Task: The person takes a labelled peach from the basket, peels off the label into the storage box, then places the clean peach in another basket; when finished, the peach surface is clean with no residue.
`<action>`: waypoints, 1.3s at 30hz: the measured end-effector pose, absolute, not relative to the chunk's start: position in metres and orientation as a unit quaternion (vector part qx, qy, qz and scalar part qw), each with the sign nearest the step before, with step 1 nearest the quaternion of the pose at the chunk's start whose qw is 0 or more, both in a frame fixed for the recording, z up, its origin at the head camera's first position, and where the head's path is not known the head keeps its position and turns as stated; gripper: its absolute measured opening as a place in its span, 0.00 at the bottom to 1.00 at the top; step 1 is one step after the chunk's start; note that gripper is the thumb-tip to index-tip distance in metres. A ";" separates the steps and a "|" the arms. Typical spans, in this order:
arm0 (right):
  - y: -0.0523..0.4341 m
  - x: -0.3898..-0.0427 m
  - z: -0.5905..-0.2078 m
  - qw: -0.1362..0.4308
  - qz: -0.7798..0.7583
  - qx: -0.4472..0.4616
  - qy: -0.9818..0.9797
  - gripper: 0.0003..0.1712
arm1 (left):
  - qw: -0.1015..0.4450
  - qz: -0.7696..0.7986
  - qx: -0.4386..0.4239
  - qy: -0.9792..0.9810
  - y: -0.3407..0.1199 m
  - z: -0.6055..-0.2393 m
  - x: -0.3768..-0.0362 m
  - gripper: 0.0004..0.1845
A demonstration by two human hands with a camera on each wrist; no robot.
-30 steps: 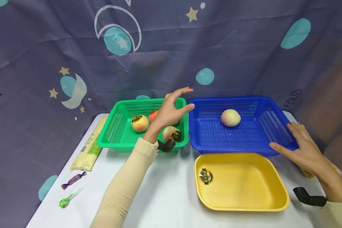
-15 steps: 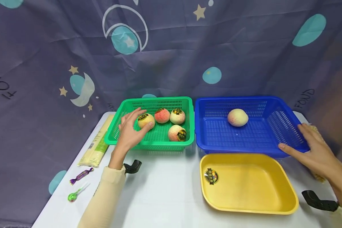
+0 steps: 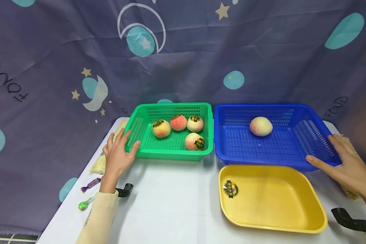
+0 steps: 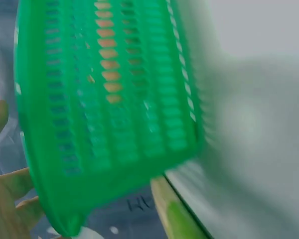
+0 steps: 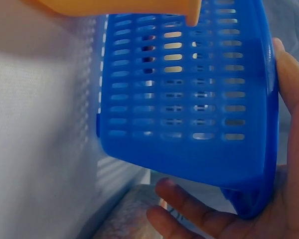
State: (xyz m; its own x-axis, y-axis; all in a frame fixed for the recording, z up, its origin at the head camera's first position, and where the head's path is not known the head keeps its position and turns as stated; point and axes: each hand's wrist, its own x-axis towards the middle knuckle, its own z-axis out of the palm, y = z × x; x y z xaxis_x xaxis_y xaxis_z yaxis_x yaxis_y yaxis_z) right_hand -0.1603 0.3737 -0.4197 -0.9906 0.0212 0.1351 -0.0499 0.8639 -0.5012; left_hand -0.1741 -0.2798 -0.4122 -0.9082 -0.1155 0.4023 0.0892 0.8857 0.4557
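Note:
My left hand (image 3: 119, 151) lies with spread, straight fingers against the near left corner of the green basket (image 3: 170, 155); the thumb touches its front wall. In the left wrist view the green basket (image 4: 109, 99) fills the frame, with fingertips (image 4: 5, 209) at its corner. Several peaches (image 3: 161, 128) lie inside it. My right hand (image 3: 338, 156) rests on the near right corner of the blue basket (image 3: 262, 159), thumb along the front rim. The right wrist view shows the blue basket (image 5: 189, 99) corner between thumb and fingers (image 5: 189, 211). One peach (image 3: 261, 126) sits in it.
A yellow tray (image 3: 292, 225) with a sticker stands in front of the blue basket. A pale packet (image 3: 98, 165), a purple candy (image 3: 90, 184) and a green lollipop (image 3: 85, 204) lie at the table's left edge. A patterned curtain hangs behind.
My left hand has swung left from above the baskets' shared edge, past the peaches, down to the green basket's near left corner. The right hand has stayed on the blue basket.

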 end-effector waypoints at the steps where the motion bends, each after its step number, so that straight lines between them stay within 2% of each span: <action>1: 0.374 -0.161 -0.420 0.070 0.263 0.010 -0.962 0.63 | 0.211 -0.235 0.008 -0.949 -0.283 -0.414 -0.174 0.37; 9: 0.374 -0.164 -0.418 0.062 0.264 0.010 -0.962 0.64 | 0.173 -0.241 0.015 -0.955 -0.298 -0.425 -0.174 0.38; 19: 0.375 -0.164 -0.415 0.066 0.260 0.018 -0.963 0.61 | 0.187 -0.241 0.024 -0.952 -0.300 -0.425 -0.177 0.42; 28: 0.366 -0.166 -0.402 0.079 0.201 -0.019 -0.976 0.60 | 0.184 -0.239 0.025 -0.953 -0.302 -0.429 -0.178 0.44; 39: 0.311 -0.192 -0.373 0.093 0.277 0.088 -0.952 0.54 | 0.177 -0.265 0.039 -0.947 -0.301 -0.430 -0.177 0.44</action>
